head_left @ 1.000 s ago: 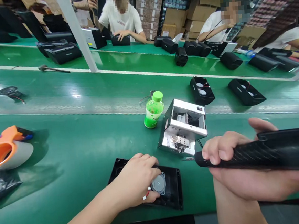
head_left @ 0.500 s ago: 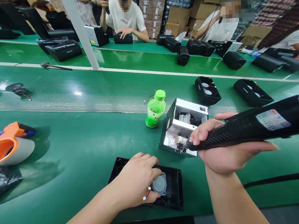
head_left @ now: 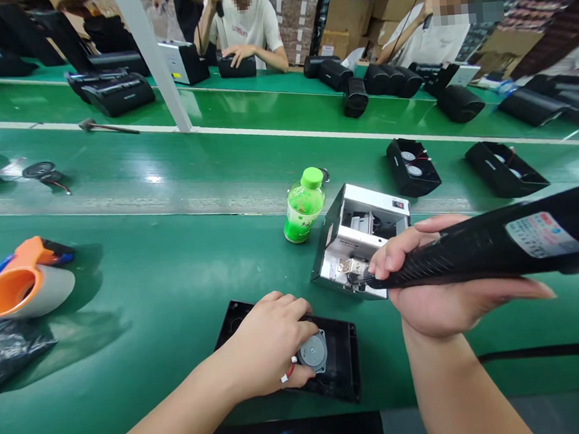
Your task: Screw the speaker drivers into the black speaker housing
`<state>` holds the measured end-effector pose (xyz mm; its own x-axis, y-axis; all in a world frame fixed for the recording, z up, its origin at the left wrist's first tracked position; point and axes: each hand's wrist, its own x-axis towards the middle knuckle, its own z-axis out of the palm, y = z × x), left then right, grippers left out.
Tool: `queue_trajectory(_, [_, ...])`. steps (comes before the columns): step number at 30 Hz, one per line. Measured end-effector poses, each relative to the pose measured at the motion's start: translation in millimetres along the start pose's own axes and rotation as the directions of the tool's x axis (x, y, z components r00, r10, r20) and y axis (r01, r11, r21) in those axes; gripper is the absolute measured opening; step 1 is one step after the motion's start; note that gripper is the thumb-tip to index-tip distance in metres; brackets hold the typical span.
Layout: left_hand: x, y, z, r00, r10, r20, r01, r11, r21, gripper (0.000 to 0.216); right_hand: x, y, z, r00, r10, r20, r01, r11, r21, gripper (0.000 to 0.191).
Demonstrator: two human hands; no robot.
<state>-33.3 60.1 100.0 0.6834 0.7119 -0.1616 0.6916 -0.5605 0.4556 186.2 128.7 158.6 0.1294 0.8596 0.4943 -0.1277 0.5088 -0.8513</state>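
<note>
My left hand [head_left: 274,342] is closed around a round grey speaker driver [head_left: 314,350], which sits in an open black speaker housing [head_left: 341,357] flat on the green bench. A short red wire with white connectors [head_left: 289,369] pokes out beside my thumb. In my right hand [head_left: 434,299] is a black electric screwdriver [head_left: 472,246] with a white label, held nearly level. Its tip points left into the front of a white and black screw feeder [head_left: 366,238]; whether it touches a screw there I cannot tell.
A green-capped bottle [head_left: 303,206] stands left of the feeder. At the left lie an orange tape dispenser [head_left: 28,281] and a black plastic bag [head_left: 12,352]. Farther back are two black housings with drivers [head_left: 412,167], loose drivers [head_left: 43,173] and co-workers [head_left: 249,26] across the line.
The view has shifted slightly, so the bench things sit a little differently in the picture. Both hands keep their holds, with the screwdriver tip still at the feeder.
</note>
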Motion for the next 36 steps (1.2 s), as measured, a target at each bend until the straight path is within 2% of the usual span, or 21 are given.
queue_trajectory(5, [0, -1, 0, 1.0, 0.006, 0.002, -0.006, 1.0, -0.004, 0.043, -3, -1, 9, 0.999, -0.028, -0.047, 0.025, 0.998, -0.066, 0.087])
queue_trajectory(10, [0, 0, -1, 1.0, -0.007, -0.003, 0.007, 1.0, 0.003, 0.045, -6, -1, 6, 0.995, 0.101, -0.014, -0.102, 0.991, -0.082, 0.09])
queue_trajectory(13, [1, 0, -2, 1.0, -0.001, 0.002, 0.001, 1.0, 0.011, 0.046, -14, -6, -3, 0.992, 0.125, 0.004, -0.125, 0.992, 0.0, 0.085])
queue_trajectory(17, [1, -4, 0, 0.999, 0.027, -0.018, -0.027, 1.0, 0.007, 0.053, -31, -29, -16, 0.995, 0.096, -0.013, -0.094, 0.988, 0.127, 0.077])
queue_trajectory(19, [0, -5, 2, 0.999, 0.032, -0.024, -0.032, 0.999, 0.002, 0.056, -41, -40, -16, 0.994, 0.109, -0.013, -0.107, 0.986, 0.129, 0.066])
queue_trajectory(21, [1, -6, 3, 0.999, 0.03, -0.021, -0.03, 1.0, 0.008, 0.055, -50, -44, -11, 0.99, 0.137, -0.016, -0.133, 0.98, 0.148, 0.063])
queue_trajectory(26, [4, 0, 3, 1.0, 0.013, 0.019, -0.014, 0.996, 0.083, 0.047, -62, -23, 4, 0.99, 0.138, 0.022, -0.139, 0.961, 0.238, 0.083])
queue_trajectory(30, [8, 5, 1, 0.999, -0.005, 0.053, -0.001, 0.994, 0.111, 0.044, -66, -3, 5, 0.983, 0.169, 0.071, -0.181, 0.959, 0.22, 0.088])
queue_trajectory(36, [8, 7, -1, 0.999, -0.005, 0.052, 0.0, 0.996, 0.093, 0.038, -71, 7, 5, 0.972, 0.213, 0.096, -0.229, 0.95, 0.212, 0.089])
